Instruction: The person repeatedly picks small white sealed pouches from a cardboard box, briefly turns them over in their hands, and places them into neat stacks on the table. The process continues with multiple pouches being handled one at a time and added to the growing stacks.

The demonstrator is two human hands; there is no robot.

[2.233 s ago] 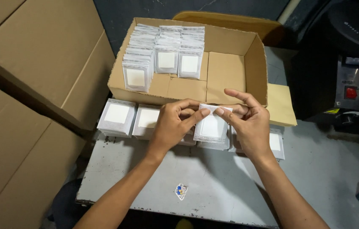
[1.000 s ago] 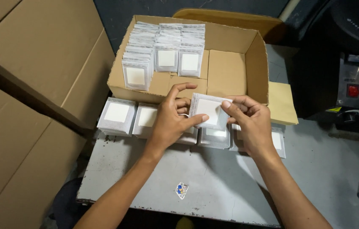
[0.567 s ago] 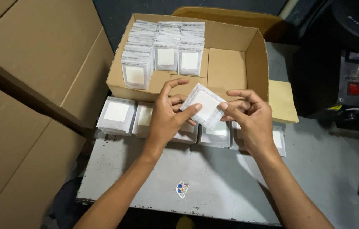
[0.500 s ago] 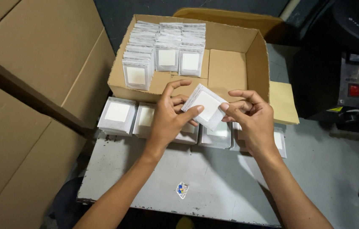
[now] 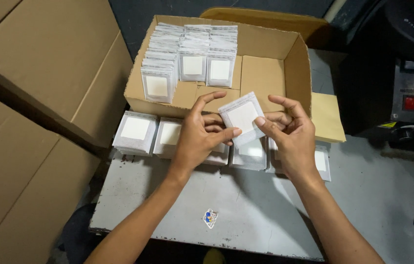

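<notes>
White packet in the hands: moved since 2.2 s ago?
Yes. The white packet has risen and tilted: earlier it hung low over the stacks on the table; now it overlaps the front wall of the cardboard box, pinched by left hand and right hand.

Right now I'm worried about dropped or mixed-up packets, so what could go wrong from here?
The small white packet is pinched only at its edges by the left hand and right hand, tilted in the air, so it could slip onto the packet stacks below. Those stacks sit tight against the cardboard box, right under the hands, so a careless sweep might topple them.
</notes>
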